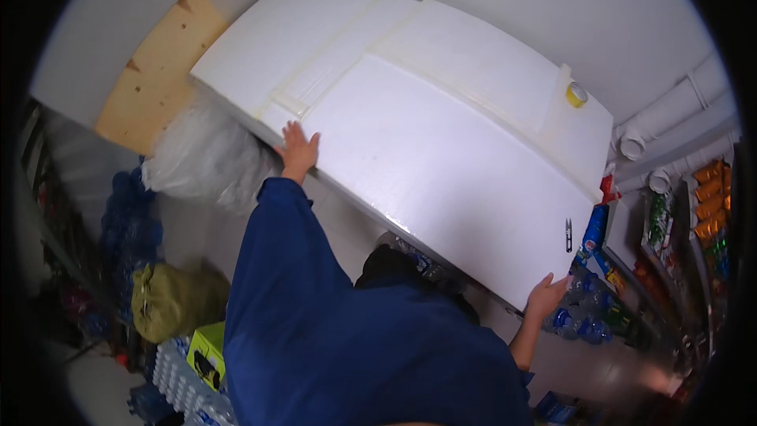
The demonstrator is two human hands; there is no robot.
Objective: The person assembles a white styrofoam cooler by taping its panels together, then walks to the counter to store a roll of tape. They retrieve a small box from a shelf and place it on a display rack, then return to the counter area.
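Note:
A long white tabletop (pixel 441 150), with seams of clear and yellowish tape, stretches before me from upper left to lower right. My left hand (pixel 298 148) lies on its near edge, fingers spread and nothing in them. At the near right corner, my right hand (pixel 546 298) rests against the edge, its fingers stretched out over the top. A pair of small black thread snips (pixel 568 235) lies on the white surface just beyond my right hand. A yellow roll of tape (pixel 576 95) sits at the far right of the table.
A wooden board (pixel 162 71) leans by the wall at left, above a bundle of clear plastic (pixel 209 150). Plastic bottles (pixel 579 323) stand on the floor at right, near shelves of packets (pixel 710 197). A green sack (pixel 175 300) and a yellow-green box (pixel 206 353) are behind left.

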